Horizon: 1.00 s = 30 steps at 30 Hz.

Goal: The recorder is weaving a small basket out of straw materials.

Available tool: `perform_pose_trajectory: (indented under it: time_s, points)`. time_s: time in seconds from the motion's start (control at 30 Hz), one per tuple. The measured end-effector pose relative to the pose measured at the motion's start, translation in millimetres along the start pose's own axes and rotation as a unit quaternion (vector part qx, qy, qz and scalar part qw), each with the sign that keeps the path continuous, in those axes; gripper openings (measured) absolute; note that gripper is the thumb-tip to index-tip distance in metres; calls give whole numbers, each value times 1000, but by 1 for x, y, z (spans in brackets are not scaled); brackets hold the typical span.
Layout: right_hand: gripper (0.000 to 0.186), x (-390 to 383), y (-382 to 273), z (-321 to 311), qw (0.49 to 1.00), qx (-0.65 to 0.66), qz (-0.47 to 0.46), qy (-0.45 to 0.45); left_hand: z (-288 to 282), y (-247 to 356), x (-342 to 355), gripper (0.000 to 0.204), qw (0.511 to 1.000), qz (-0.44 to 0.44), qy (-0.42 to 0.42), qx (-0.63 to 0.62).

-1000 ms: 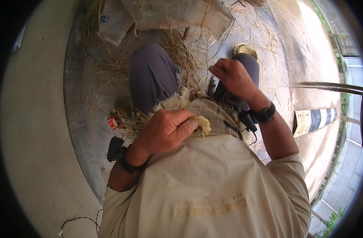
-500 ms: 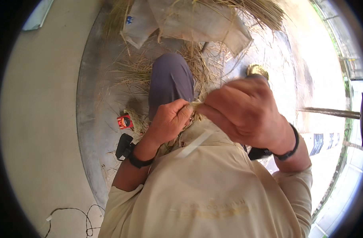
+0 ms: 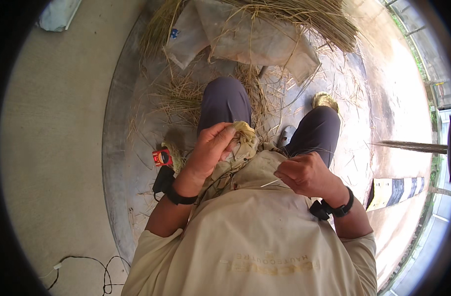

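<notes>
Straw-yellow fibre, rolled into a small curled piece (image 3: 245, 130), is resting above the person's lap in the head view, its near side sitting in the left hand (image 3: 214, 149). The left hand is pinching it narrowly between thumb and fingers. A pale, crumpled cloth (image 3: 246, 149) is lying just below the piece.

The right hand (image 3: 307, 173) is hovering over the front of the cream shirt (image 3: 265, 227), well apart from the left, its fingers drawing in tightly. A slim white strip (image 3: 270, 183) is showing just beside the fingertips; one cannot tell whether they are gripping it. Both wrists are wearing black straps, each carrying a dark device.

The person is sitting with knees apart in purple-grey trousers (image 3: 224, 101). Beyond the right knee a golden straw coil (image 3: 325, 101) is lying on the floor, and a grey shoe (image 3: 287, 134) is showing between the legs. Near the left forearm a red box (image 3: 162, 158) is standing out against the grey mat (image 3: 118, 163). Loose stalks (image 3: 183, 96) are scattering across the mat, while a translucent sheet (image 3: 265, 44) and a thick straw bundle (image 3: 329, 22) are filling the far edge. At lower left, a black cable (image 3: 106, 276) is looping over the floor.
</notes>
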State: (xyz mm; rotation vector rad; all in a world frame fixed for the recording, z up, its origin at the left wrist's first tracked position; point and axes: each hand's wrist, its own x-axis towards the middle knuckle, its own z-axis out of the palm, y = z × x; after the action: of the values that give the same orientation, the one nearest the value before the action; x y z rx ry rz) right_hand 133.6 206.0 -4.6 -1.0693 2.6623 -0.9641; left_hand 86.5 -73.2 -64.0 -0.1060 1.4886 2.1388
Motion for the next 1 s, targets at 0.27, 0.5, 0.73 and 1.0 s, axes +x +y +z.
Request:
perform_pose_trajectory:
  time_s: [0.27,0.5,0.73,1.0]
  points:
    - [28,9,9,16,1000,-16,10,-22,-7,5,-5,27,1000,13,-21,12]
    - [11,3,13,16,997,7,37,-64,-1,7,-1,20,994,60,10,88]
    - [31,-16,24,-10,964,196,110,141,-15,10,3,20,985,95,34,137]
    - [15,7,-16,-5,937,267,209,87,7,18,3,21,936,168,39,308]
